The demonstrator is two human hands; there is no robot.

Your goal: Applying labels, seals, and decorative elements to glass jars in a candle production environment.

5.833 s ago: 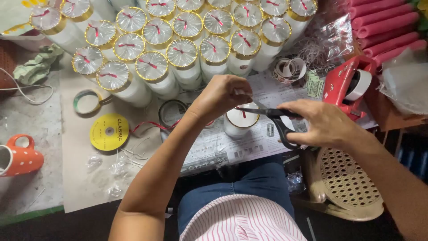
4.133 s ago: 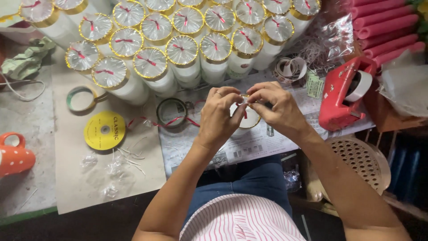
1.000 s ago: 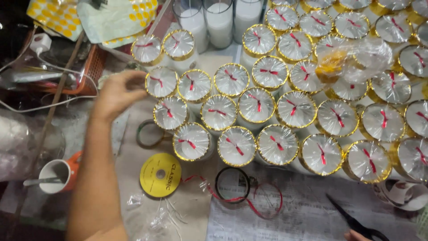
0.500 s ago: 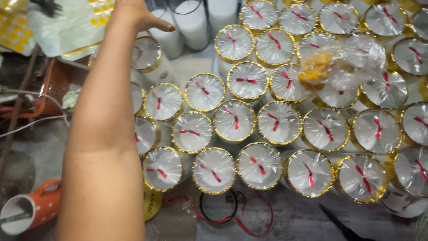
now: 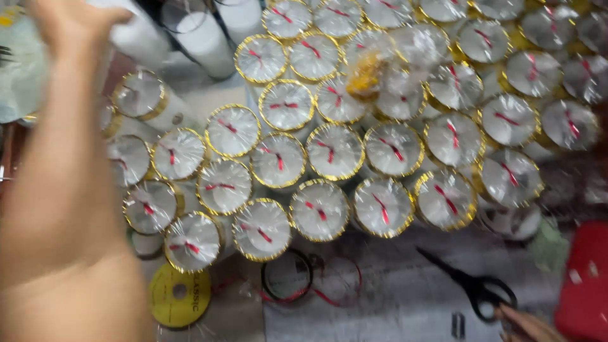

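**Candle jars massed on the table, left arm stretched over them**

Candle jars [image 5: 320, 209] with clear wrapping, gold rims and small red ribbon ties fill most of the table in close-packed rows, their tops facing up. At the far edge stand a few unwrapped white candles [image 5: 202, 41] in plain glass. The left hand [image 5: 66, 22] reaches to the far left corner, its forearm crossing the nearest jars; the fingers look loosely spread, though the blur hides whether they grip anything. Near the front edge lie a yellow ribbon spool [image 5: 179, 296], a dark tape ring [image 5: 288, 277] tangled with loose red ribbon [image 5: 335, 297], and black scissors [image 5: 468, 282] on a sheet of newspaper [image 5: 392, 310]. Only the fingertips of the right hand [image 5: 529, 326] show at the bottom edge, just beside the scissor handles; how far open it is cannot be told. A red object [image 5: 586, 278] sits at the right.
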